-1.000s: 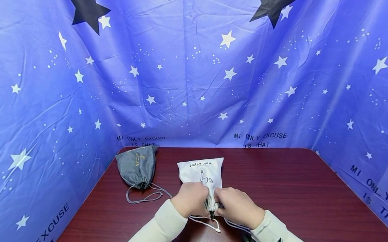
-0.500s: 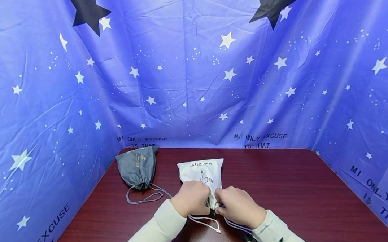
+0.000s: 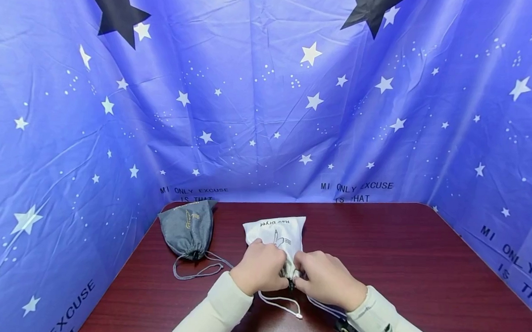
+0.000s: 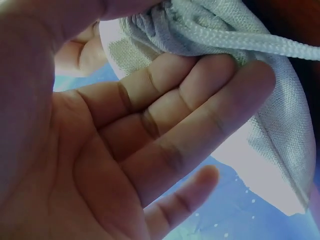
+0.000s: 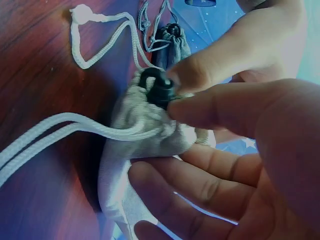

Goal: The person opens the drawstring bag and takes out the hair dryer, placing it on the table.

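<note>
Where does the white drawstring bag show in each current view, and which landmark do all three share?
Head: white bag, just right of centre in the lower part of the picture, print facing up.
Left wrist: white bag, along the top and right side, partly covered.
Right wrist: white bag, left of centre, from the middle down to the bottom edge.
Shared landmark: white cord at the bag's gathered neck.

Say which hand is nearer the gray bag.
Left. The left hand is right of the gray bag, at the left side of the white bag; the right hand is farther, at its right side.
</note>
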`<state>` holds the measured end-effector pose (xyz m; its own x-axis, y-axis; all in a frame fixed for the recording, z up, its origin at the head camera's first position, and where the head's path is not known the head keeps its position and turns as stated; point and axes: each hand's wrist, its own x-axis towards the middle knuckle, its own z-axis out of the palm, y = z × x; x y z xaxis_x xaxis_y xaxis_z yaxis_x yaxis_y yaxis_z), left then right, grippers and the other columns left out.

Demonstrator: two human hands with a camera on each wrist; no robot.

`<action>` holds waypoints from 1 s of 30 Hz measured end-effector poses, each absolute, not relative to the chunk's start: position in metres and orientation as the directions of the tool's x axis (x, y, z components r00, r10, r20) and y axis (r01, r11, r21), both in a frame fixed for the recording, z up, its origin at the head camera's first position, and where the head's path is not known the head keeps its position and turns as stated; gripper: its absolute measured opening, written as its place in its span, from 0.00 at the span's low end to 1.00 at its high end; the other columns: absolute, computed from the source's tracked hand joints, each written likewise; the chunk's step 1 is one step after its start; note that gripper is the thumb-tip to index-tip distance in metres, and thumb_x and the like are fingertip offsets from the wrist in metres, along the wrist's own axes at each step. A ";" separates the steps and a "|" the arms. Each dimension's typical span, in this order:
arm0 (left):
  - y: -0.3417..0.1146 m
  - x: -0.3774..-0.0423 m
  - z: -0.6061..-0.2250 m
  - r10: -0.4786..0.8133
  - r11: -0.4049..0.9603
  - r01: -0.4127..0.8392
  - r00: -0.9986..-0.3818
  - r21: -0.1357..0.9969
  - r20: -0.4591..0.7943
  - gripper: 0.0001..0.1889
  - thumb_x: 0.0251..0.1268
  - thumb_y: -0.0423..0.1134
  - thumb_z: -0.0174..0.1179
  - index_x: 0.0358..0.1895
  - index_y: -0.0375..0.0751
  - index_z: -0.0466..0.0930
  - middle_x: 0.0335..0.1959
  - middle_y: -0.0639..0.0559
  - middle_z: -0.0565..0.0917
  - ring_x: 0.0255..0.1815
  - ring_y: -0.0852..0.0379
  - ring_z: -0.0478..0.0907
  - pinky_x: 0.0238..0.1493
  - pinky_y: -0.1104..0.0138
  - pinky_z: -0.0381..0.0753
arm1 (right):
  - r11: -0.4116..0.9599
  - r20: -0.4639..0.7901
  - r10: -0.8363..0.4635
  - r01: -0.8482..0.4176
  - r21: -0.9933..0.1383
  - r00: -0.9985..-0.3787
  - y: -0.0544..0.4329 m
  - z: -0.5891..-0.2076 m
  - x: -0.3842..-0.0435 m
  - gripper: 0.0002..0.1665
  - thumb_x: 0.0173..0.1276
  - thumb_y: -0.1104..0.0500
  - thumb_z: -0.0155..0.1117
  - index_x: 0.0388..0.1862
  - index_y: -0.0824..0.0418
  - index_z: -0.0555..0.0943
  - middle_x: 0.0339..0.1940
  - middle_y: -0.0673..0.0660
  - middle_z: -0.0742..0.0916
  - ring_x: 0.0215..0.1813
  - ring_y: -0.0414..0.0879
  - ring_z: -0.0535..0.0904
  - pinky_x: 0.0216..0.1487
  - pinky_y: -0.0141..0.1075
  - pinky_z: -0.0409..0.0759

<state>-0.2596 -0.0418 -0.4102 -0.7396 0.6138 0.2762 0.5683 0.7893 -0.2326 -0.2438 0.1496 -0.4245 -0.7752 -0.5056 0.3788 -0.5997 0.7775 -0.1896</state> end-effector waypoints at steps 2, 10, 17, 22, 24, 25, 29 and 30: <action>-0.042 -0.261 -0.409 0.610 0.793 0.562 -0.736 -0.237 0.293 0.20 0.43 0.60 0.73 0.16 0.54 0.75 0.16 0.59 0.78 0.20 0.57 0.77 0.31 0.60 0.70 | 0.780 0.390 -0.491 -0.593 -0.200 -0.779 0.149 -0.423 -0.244 0.15 0.55 0.51 0.75 0.27 0.46 0.74 0.18 0.37 0.72 0.21 0.34 0.66 0.21 0.33 0.64; -0.045 -0.262 -0.404 0.597 0.802 0.553 -0.724 -0.226 0.346 0.21 0.52 0.64 0.70 0.19 0.54 0.76 0.16 0.58 0.78 0.22 0.57 0.78 0.30 0.59 0.71 | 0.774 0.456 -0.440 -0.584 -0.244 -0.773 0.148 -0.419 -0.246 0.13 0.56 0.49 0.76 0.32 0.44 0.78 0.23 0.39 0.79 0.25 0.31 0.69 0.25 0.30 0.68; -0.048 -0.263 -0.400 0.578 0.814 0.529 -0.705 -0.239 0.410 0.20 0.56 0.64 0.67 0.25 0.53 0.79 0.21 0.57 0.83 0.25 0.55 0.82 0.30 0.57 0.75 | 0.769 0.518 -0.423 -0.597 -0.229 -0.743 0.147 -0.421 -0.249 0.10 0.64 0.49 0.75 0.38 0.46 0.82 0.27 0.40 0.79 0.28 0.32 0.70 0.27 0.32 0.71; -0.050 -0.264 -0.398 0.560 0.823 0.527 -0.691 -0.212 0.457 0.19 0.56 0.61 0.67 0.22 0.53 0.76 0.19 0.57 0.82 0.24 0.54 0.82 0.30 0.56 0.76 | 0.764 0.584 -0.412 -0.615 -0.197 -0.700 0.147 -0.423 -0.251 0.09 0.66 0.48 0.75 0.40 0.47 0.83 0.30 0.41 0.81 0.29 0.32 0.71 0.28 0.33 0.74; -0.050 -0.264 -0.398 0.553 0.826 0.526 -0.687 -0.203 0.472 0.18 0.56 0.60 0.67 0.22 0.53 0.75 0.19 0.58 0.81 0.24 0.55 0.81 0.29 0.56 0.76 | 0.759 0.609 -0.410 -0.624 -0.184 -0.679 0.147 -0.423 -0.252 0.09 0.66 0.49 0.75 0.40 0.47 0.84 0.29 0.41 0.81 0.29 0.32 0.71 0.29 0.33 0.74; -0.050 -0.264 -0.398 0.550 0.827 0.527 -0.684 -0.198 0.479 0.18 0.55 0.60 0.66 0.21 0.53 0.75 0.19 0.58 0.81 0.23 0.55 0.81 0.29 0.56 0.76 | 0.755 0.620 -0.409 -0.630 -0.182 -0.670 0.147 -0.423 -0.252 0.09 0.66 0.50 0.75 0.40 0.48 0.84 0.29 0.41 0.80 0.28 0.32 0.71 0.29 0.33 0.74; -0.050 -0.264 -0.396 0.532 0.834 0.525 -0.680 -0.172 0.504 0.16 0.54 0.57 0.65 0.21 0.54 0.75 0.19 0.59 0.80 0.23 0.56 0.81 0.27 0.58 0.75 | 0.747 0.653 -0.399 -0.641 -0.177 -0.644 0.147 -0.420 -0.252 0.08 0.66 0.51 0.75 0.41 0.49 0.86 0.30 0.39 0.79 0.29 0.32 0.71 0.30 0.32 0.74; -0.050 -0.264 -0.396 0.528 0.835 0.525 -0.680 -0.165 0.509 0.15 0.54 0.57 0.65 0.21 0.54 0.75 0.19 0.59 0.80 0.23 0.56 0.81 0.26 0.58 0.75 | 0.744 0.658 -0.395 -0.644 -0.181 -0.641 0.147 -0.419 -0.252 0.08 0.67 0.51 0.75 0.42 0.49 0.86 0.30 0.39 0.79 0.29 0.32 0.71 0.30 0.32 0.75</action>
<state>-0.2643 -0.0502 -0.3960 -0.6798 0.5277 0.5093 0.5247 0.8351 -0.1648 -0.2523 0.1475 -0.4194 -0.6414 -0.3947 0.6579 -0.6436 0.7435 -0.1813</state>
